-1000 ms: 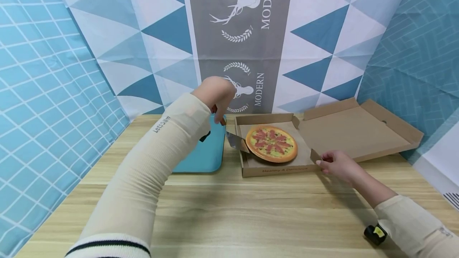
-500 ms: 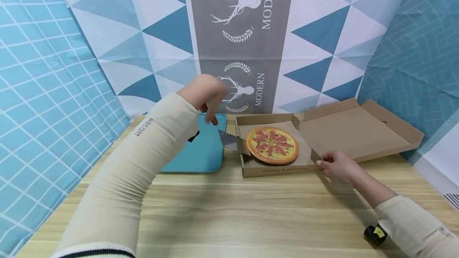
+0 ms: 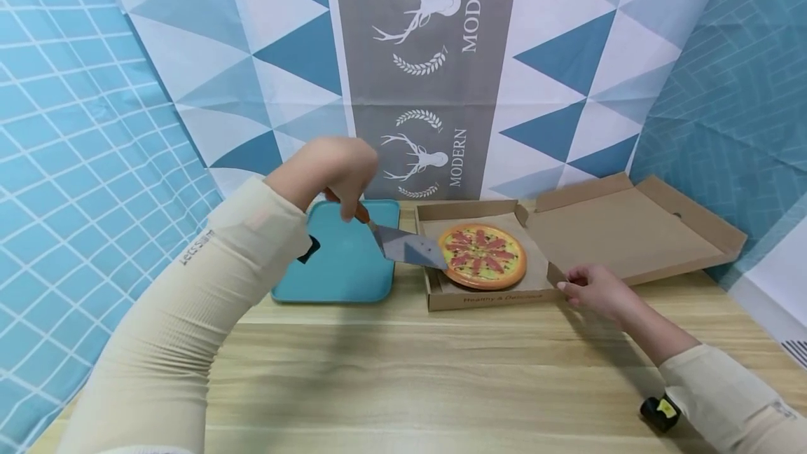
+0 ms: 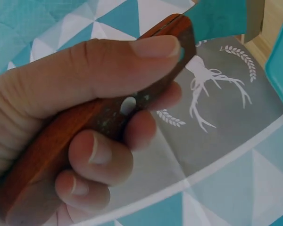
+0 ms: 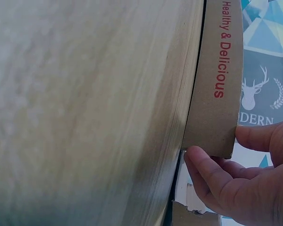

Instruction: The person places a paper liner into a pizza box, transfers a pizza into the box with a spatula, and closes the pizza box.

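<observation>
My left hand [image 3: 343, 170] grips the wooden handle of a metal pizza spatula [image 3: 412, 249], thumb laid along the handle [image 4: 37, 165] and fingers curled under it in the left wrist view. The wide blade slants down over the left wall of an open cardboard pizza box [image 3: 488, 301], its tip at the left edge of a pizza [image 3: 482, 256] with red strips on top. The pizza lies inside the box. With my right hand [image 3: 592, 291] I pinch the box's front right corner; in the right wrist view the thumb and fingers [image 5: 210, 172] hold the end of the lettered front wall.
A blue tray [image 3: 340, 279] lies left of the box, below my left hand. The box lid [image 3: 630, 230] spreads open to the right. All rest on a wooden table [image 3: 391, 377], with a patterned cloth [image 3: 548, 54] hanging behind it.
My left hand has moved left with the spatula, so more of the blade shows and it has slid partly back from the pizza's edge. The right hand stays at the box corner.
</observation>
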A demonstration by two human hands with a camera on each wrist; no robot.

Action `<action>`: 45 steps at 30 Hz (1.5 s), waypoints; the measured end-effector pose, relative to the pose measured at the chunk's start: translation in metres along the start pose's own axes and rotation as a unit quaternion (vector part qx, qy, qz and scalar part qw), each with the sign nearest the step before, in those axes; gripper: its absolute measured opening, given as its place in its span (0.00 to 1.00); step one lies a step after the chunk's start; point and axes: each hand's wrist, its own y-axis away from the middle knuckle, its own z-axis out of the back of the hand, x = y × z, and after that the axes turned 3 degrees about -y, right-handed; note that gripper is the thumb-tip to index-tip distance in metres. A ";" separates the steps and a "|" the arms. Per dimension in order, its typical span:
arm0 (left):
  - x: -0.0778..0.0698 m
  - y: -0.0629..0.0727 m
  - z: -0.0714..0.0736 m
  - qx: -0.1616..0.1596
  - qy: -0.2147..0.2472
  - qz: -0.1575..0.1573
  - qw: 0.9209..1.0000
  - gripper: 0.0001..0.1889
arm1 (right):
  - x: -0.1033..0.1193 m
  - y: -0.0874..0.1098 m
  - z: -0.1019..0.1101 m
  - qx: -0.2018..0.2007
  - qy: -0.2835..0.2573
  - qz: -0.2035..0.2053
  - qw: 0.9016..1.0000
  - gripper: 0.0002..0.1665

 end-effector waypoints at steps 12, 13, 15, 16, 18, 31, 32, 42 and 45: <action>0.028 0.011 -0.070 -0.115 0.145 -0.038 0.982 0.09 | -0.004 0.001 -0.002 0.006 -0.006 -0.006 1.000 0.29; 0.028 0.011 -0.076 -0.131 0.151 -0.041 0.979 0.09 | -0.004 0.001 -0.001 0.005 -0.005 -0.005 1.000 0.29; 0.029 0.011 -0.089 -0.161 0.161 -0.044 0.973 0.10 | -0.004 0.001 -0.001 0.004 -0.003 -0.003 1.000 0.30; 0.029 0.011 -0.095 -0.173 0.167 -0.046 0.970 0.10 | -0.003 0.001 -0.001 0.003 -0.003 -0.001 1.000 0.29; 0.029 0.010 -0.106 -0.188 0.186 -0.047 0.963 0.10 | -0.004 0.001 -0.002 0.002 -0.008 0.002 1.000 0.28; 0.030 0.017 -0.155 -0.264 0.216 -0.024 0.940 0.09 | -0.004 -0.001 -0.002 0.003 -0.031 0.011 0.999 0.28; 0.031 0.017 -0.158 -0.270 0.215 -0.023 0.938 0.09 | -0.005 0.000 -0.002 0.004 -0.031 0.013 0.999 0.28; 0.044 0.030 -0.184 -0.281 0.226 -0.005 0.933 0.08 | -0.006 -0.001 -0.001 0.012 -0.040 0.019 0.999 0.28; 0.048 0.034 -0.189 -0.275 0.231 -0.004 0.933 0.08 | -0.006 -0.001 -0.001 0.011 -0.042 0.020 0.999 0.26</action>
